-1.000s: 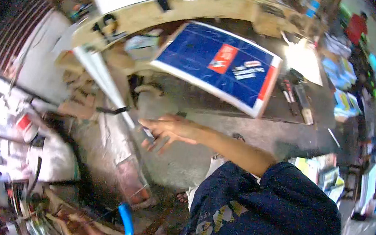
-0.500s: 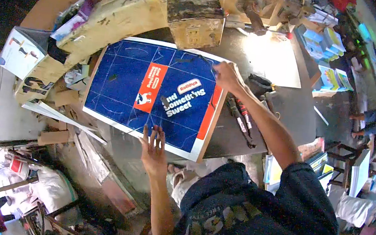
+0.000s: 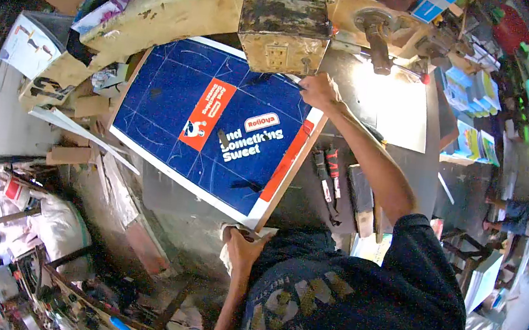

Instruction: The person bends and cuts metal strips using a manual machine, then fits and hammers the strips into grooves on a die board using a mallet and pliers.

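Left hand [image 3: 244, 249] has slid from the sheet's [image 3: 165, 121] near long edge to its near right corner, and the sheet has turned a bit on the table [image 3: 296, 202]. Right hand [image 3: 319, 93] is at the far right corner, fingers bunched narrow. Left's are curled, can't tell if either's gripping. Sheet stretches left from both hands, long axis slanting far-left to near-right; left's nearer the near corner. Print reads "And Something Sweet", logo looks like "RollOva", repeated on the red panel [image 3: 208, 113].
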A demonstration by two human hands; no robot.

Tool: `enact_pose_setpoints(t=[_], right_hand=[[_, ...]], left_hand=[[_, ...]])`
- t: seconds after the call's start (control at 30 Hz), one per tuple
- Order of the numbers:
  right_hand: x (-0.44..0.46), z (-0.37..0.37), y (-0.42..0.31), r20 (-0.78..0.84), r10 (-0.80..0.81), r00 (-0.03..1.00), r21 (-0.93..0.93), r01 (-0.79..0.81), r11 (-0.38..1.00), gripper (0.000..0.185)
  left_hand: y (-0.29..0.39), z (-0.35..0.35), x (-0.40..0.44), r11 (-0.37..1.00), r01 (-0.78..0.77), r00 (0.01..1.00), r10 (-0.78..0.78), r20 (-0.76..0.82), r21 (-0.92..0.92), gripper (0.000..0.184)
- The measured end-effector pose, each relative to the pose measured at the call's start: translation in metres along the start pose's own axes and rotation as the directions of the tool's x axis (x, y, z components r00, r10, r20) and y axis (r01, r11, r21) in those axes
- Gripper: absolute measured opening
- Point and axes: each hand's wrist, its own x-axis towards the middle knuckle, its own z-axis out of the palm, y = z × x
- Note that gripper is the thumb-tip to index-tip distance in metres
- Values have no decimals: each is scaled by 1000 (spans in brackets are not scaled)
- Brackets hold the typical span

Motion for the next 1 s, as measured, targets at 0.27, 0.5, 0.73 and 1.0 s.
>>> enact_pose_setpoints(t=[0.27, 0.5, 0.73, 1.0], right_hand=[[18, 59, 41, -68, -77, 995, 104, 84, 991, 21], [-83, 29, -46, 36, 55, 998, 252, -63, 966, 17], [-98, -2, -39, 107, -22, 994, 117, 9, 993, 59], [-201, -52, 49, 495, 327, 805, -289, -203, 936, 91]], left_hand=[[-55, 19, 4, 874, 152, 986, -101, 132, -462, 25], [-87, -75, -15, 1000, 1, 977, 0, -214, 5, 46], [82, 0, 54, 801, -526, 807, 576, -129, 287, 51], [53, 48, 71, 770, -629, 767, 637, -76, 111, 28]])
